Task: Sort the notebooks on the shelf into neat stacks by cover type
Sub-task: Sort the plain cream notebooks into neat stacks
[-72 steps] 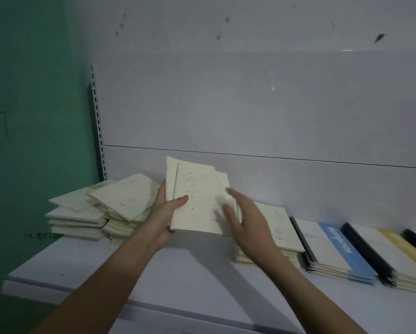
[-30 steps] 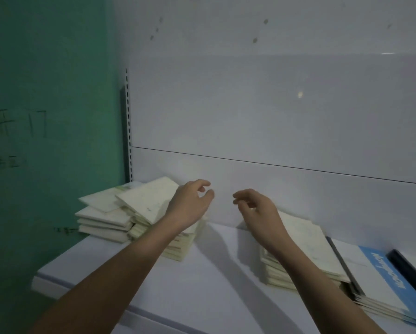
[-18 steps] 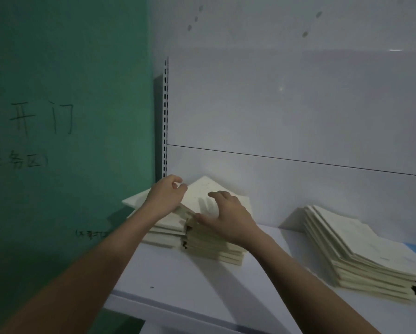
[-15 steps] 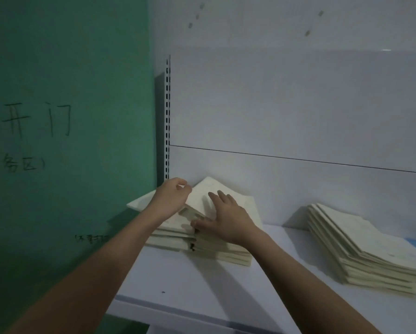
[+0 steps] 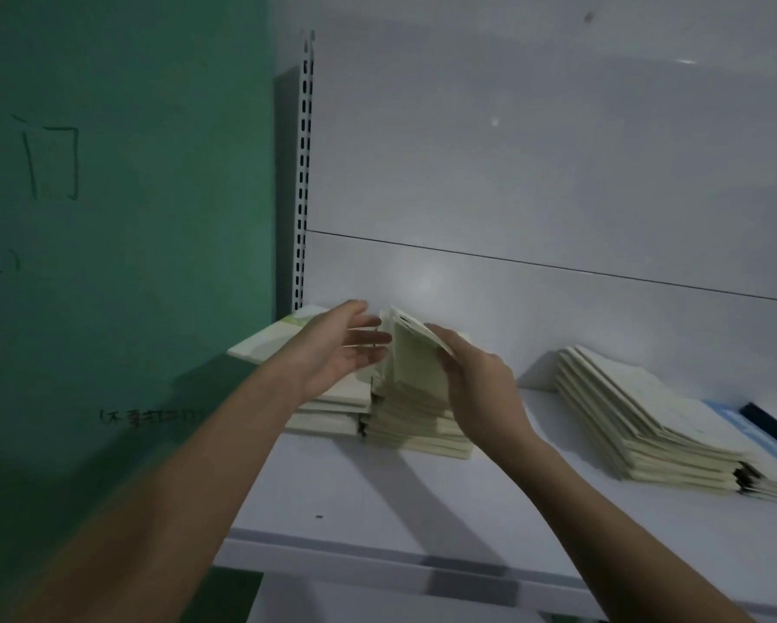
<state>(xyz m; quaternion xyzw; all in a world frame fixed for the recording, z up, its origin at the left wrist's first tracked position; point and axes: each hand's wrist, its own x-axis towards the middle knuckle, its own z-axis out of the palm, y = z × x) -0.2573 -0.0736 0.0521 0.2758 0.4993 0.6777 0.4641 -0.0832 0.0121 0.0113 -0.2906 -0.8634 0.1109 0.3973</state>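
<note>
A pile of cream-covered notebooks [image 5: 415,427] sits on the white shelf [image 5: 377,510], next to a lower pile [image 5: 328,411] at the far left. My right hand [image 5: 476,384] grips a few cream notebooks [image 5: 411,353] and tilts them up on edge above the middle pile. Just left of those raised notebooks is my left hand [image 5: 341,348], its fingers straight and spread, fingertips near or against their left face. A pale notebook with a green corner [image 5: 269,341] sticks out behind my left wrist.
A slanted stack of cream notebooks [image 5: 638,424] lies at the right, with a blue-and-white notebook [image 5: 733,424] and a dark one [image 5: 773,422] beyond it. A green wall [image 5: 121,218] stands at the left, a slotted upright [image 5: 304,173] and a white back panel behind.
The camera turned left after the held notebooks were set down. Both hands reached the left piles; my right hand has now lifted the top notebooks onto their edge, and my left hand opened beside them.
</note>
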